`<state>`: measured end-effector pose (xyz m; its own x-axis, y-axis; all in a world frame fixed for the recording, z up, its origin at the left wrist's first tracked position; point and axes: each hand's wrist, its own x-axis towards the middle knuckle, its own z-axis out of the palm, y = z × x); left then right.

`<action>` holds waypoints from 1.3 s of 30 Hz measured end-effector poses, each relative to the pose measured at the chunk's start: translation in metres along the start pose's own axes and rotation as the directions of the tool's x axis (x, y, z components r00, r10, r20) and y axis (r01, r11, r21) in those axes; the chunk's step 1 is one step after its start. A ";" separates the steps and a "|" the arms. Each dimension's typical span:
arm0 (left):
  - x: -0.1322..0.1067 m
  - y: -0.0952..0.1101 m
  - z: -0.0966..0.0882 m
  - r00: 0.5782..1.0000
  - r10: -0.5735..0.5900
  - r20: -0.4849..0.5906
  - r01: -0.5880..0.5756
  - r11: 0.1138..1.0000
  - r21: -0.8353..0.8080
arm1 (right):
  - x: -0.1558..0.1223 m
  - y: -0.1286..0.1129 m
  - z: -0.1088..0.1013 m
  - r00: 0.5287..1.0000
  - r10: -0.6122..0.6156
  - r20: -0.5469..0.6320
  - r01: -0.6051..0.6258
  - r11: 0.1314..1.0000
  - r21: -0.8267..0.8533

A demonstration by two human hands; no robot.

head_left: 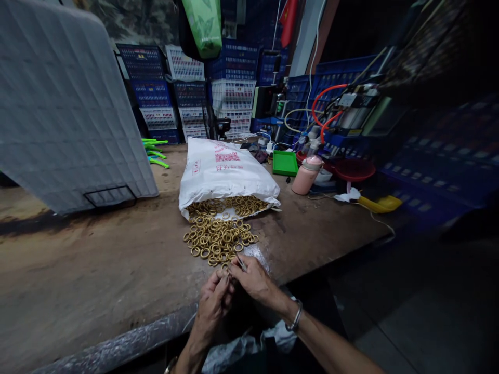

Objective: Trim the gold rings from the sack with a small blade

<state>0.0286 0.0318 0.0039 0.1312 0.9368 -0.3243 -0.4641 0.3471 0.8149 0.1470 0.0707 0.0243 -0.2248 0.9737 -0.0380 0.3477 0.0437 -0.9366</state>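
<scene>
Both hands meet at the table's front edge, just below a loose pile of gold-coloured metal rings [216, 239]. My left hand [212, 298] is closed in a pinch on what looks like one gold ring, mostly hidden by the fingers. Close against it, my right hand [255, 280] is closed around a thin pointed metal tool [240, 263], whose tip points up and away; its exact kind is unclear. Behind the pile lies a white woven sack [230, 174] with red print, its mouth facing me and more rings inside it.
A grey quilted panel [70, 104] stands at the left, with green plastic pieces [156, 153] behind it. To the right are a pink flask [306, 175], a green tray [284, 162], a red dish [354, 169] and a machine with orange hoses [353, 111]. Stacked crates [234, 93] line the back.
</scene>
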 end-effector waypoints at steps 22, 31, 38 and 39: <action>-0.002 0.006 -0.002 0.994 0.108 -0.005 -0.107 0.991 0.085 | -0.012 0.010 0.000 0.979 -0.062 0.193 0.182 0.687 -0.703; -0.010 -0.004 -0.003 0.997 -0.059 0.044 0.061 0.998 -0.034 | 0.016 0.025 -0.018 0.998 -0.009 -0.058 -0.040 0.616 -0.787; -0.008 0.001 -0.004 0.998 -0.062 0.016 0.063 0.991 -0.121 | 0.036 0.037 -0.014 0.991 -0.069 -0.117 -0.055 0.583 -0.810; -0.008 0.002 -0.004 0.998 -0.058 0.017 0.060 0.988 -0.141 | 0.038 0.038 -0.012 0.990 -0.071 -0.124 -0.060 0.585 -0.809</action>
<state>0.0228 0.0251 0.0060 0.1727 0.9156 -0.3632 -0.5745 0.3931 0.7179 0.1629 0.1117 -0.0082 -0.1341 0.9883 0.0726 0.9532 0.1486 -0.2634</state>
